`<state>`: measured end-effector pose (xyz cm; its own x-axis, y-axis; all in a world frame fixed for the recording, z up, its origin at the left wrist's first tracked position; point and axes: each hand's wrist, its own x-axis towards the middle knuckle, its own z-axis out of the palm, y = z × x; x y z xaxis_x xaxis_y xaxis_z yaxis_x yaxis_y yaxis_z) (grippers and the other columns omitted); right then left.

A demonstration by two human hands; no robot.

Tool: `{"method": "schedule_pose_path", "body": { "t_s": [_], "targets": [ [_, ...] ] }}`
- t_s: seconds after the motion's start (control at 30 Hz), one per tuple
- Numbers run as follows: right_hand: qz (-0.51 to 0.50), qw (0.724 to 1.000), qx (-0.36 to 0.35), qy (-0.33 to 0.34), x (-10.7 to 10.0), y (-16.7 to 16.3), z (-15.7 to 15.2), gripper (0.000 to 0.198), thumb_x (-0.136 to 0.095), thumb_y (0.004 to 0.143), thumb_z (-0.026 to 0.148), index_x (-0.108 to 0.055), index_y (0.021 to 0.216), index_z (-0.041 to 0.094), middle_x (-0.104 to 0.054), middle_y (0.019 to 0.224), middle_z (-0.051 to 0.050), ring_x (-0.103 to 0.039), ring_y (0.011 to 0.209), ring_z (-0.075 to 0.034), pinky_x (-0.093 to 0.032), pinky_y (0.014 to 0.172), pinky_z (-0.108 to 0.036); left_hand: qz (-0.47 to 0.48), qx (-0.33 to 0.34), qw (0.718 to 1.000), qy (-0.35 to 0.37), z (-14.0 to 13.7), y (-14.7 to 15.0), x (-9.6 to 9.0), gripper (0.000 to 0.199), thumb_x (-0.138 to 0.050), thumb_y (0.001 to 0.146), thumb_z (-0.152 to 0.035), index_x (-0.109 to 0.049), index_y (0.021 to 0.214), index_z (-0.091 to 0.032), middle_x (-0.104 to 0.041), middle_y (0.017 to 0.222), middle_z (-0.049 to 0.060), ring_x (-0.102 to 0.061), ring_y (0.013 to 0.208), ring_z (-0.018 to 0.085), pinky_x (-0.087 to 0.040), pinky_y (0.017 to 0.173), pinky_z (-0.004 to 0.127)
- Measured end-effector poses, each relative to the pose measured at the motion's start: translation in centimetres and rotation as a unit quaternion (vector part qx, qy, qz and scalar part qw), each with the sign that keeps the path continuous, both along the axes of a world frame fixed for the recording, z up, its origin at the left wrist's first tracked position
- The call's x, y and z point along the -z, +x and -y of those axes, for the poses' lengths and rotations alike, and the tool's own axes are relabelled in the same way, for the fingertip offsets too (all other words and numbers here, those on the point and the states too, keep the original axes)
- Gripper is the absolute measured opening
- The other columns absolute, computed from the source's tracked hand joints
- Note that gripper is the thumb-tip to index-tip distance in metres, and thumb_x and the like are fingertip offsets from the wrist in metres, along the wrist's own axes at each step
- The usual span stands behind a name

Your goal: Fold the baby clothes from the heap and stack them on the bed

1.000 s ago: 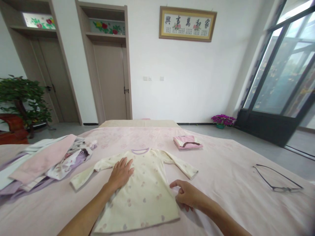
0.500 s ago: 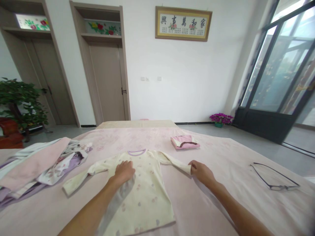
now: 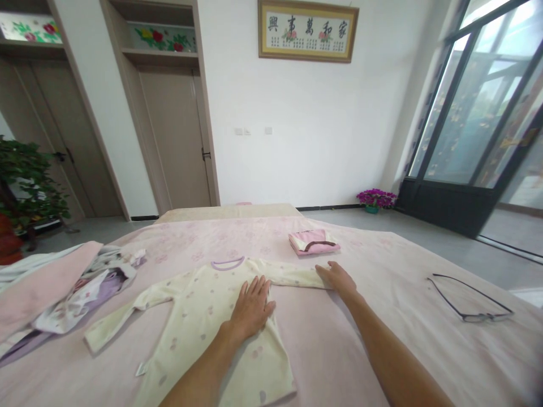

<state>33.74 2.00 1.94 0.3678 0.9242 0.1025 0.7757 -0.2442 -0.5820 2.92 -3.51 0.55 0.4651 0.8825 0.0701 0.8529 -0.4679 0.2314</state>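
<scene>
A cream long-sleeved child's shirt (image 3: 197, 316) with small spots and a lilac neckline lies spread out on the pink bedspread (image 3: 331, 350). My left hand (image 3: 253, 308) rests flat on the right part of its chest, fingers stretched out. Over the cuff end of the right sleeve lies my right hand (image 3: 340, 280), its visible fingers extended and touching the fabric; its palm side is hidden. That sleeve reaches out straight to the side, while the left sleeve (image 3: 114, 322) slants down toward me. My left forearm covers part of the shirt's lower body.
Beyond the right sleeve sits a folded pink garment (image 3: 314, 242). A heap of clothes (image 3: 55, 294) lies at the left. Eyeglasses (image 3: 477, 316) rest on the bedspread at the right. Farther back are doors, a potted plant (image 3: 31, 181) and purple flowers (image 3: 375, 199).
My left hand has slid right across the chest and spread its fingers. My right hand has gone from pinching the cuff to lying over it, and the right sleeve is flatter and straighter.
</scene>
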Motion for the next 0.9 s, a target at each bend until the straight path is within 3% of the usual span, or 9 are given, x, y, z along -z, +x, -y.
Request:
{"method": "schedule_pose_path", "body": {
  "t_s": [0.13, 0.27, 0.43, 0.5, 0.6, 0.67, 0.73, 0.9],
  "targets": [
    [0.019, 0.999, 0.038, 0.028, 1.2, -0.2, -0.8, 0.050, -0.040, 0.089, 0.036, -0.049, 0.136, 0.020, -0.063, 0.122, -0.011, -0.060, 0.111, -0.023, -0.045, 0.090, -0.033, -0.013, -0.007, 1.000, 0.013, 0.1, 0.0, 0.0, 0.061, -0.029, 0.096, -0.044, -0.029, 0.151, -0.019, -0.021, 0.159, 0.007, -0.013, 0.148, 0.026, -0.010, 0.119, 0.051],
    [0.048, 0.997, 0.041, 0.034, 2.0, 0.3, -0.8, 0.045, -0.042, 0.089, 0.032, -0.053, 0.132, 0.025, -0.061, 0.126, -0.009, -0.059, 0.111, -0.026, -0.044, 0.089, -0.037, -0.025, 0.000, 1.000, 0.013, 0.0, 0.1, 0.1, 0.060, -0.029, 0.097, -0.044, -0.027, 0.152, -0.020, -0.019, 0.160, 0.006, -0.011, 0.148, 0.026, -0.010, 0.119, 0.052],
    [0.124, 0.989, 0.040, 0.073, 1.2, -0.2, -0.1, 0.045, -0.041, 0.091, 0.027, -0.051, 0.134, 0.021, -0.058, 0.127, -0.013, -0.055, 0.111, -0.028, -0.040, 0.090, -0.040, -0.015, 0.011, 1.000, 0.018, -0.1, -0.3, 0.3, 0.059, -0.027, 0.099, -0.044, -0.026, 0.152, -0.019, -0.020, 0.159, 0.007, -0.013, 0.148, 0.026, -0.012, 0.119, 0.051],
    [0.203, 0.970, 0.009, 0.131, 0.7, -1.6, 0.6, 0.044, -0.039, 0.093, 0.025, -0.050, 0.135, 0.018, -0.057, 0.128, -0.015, -0.051, 0.115, -0.030, -0.037, 0.095, -0.042, 0.007, 0.010, 1.000, 0.022, -0.2, -0.5, 0.3, 0.057, -0.023, 0.100, -0.040, -0.028, 0.151, -0.017, -0.025, 0.158, 0.006, -0.018, 0.147, 0.023, -0.014, 0.120, 0.047],
    [0.269, 0.938, -0.122, 0.183, 0.6, -4.7, 1.5, 0.046, -0.035, 0.097, 0.030, -0.046, 0.140, 0.018, -0.050, 0.140, -0.012, -0.045, 0.125, -0.027, -0.033, 0.102, -0.041, 0.031, 0.006, 0.999, 0.029, -0.3, -0.5, 0.3, 0.053, -0.022, 0.100, -0.034, -0.033, 0.149, -0.016, -0.031, 0.156, 0.006, -0.023, 0.145, 0.021, -0.017, 0.119, 0.044],
    [0.277, 0.920, -0.226, 0.158, 1.4, -6.5, 1.9, 0.051, -0.033, 0.098, 0.037, -0.039, 0.145, 0.018, -0.043, 0.148, -0.010, -0.039, 0.133, -0.024, -0.029, 0.109, -0.039, 0.034, 0.006, 0.999, 0.034, -0.2, -0.5, 0.3, 0.053, -0.025, 0.100, -0.031, -0.034, 0.149, -0.015, -0.032, 0.155, 0.007, -0.024, 0.145, 0.021, -0.018, 0.119, 0.043],
    [0.287, 0.910, -0.281, 0.106, 2.5, -7.4, 1.9, 0.055, -0.030, 0.099, 0.042, -0.035, 0.148, 0.017, -0.037, 0.152, -0.009, -0.031, 0.140, -0.024, -0.023, 0.114, -0.041, 0.032, 0.004, 0.999, 0.038, 0.0, -0.5, 0.3, 0.053, -0.026, 0.100, -0.032, -0.034, 0.149, -0.014, -0.032, 0.155, 0.007, -0.024, 0.145, 0.021, -0.019, 0.119, 0.043],
    [0.314, 0.929, -0.197, 0.015, 4.3, -5.5, 0.9, 0.060, -0.026, 0.099, 0.045, -0.032, 0.150, 0.013, -0.028, 0.156, -0.012, -0.023, 0.144, -0.028, -0.016, 0.116, -0.051, 0.006, 0.024, 0.999, 0.034, 2.4, -1.9, 0.5, 0.063, -0.022, 0.100, -0.050, -0.026, 0.152, -0.014, -0.024, 0.158, 0.009, -0.018, 0.147, 0.023, -0.016, 0.120, 0.045]
  ]
}}
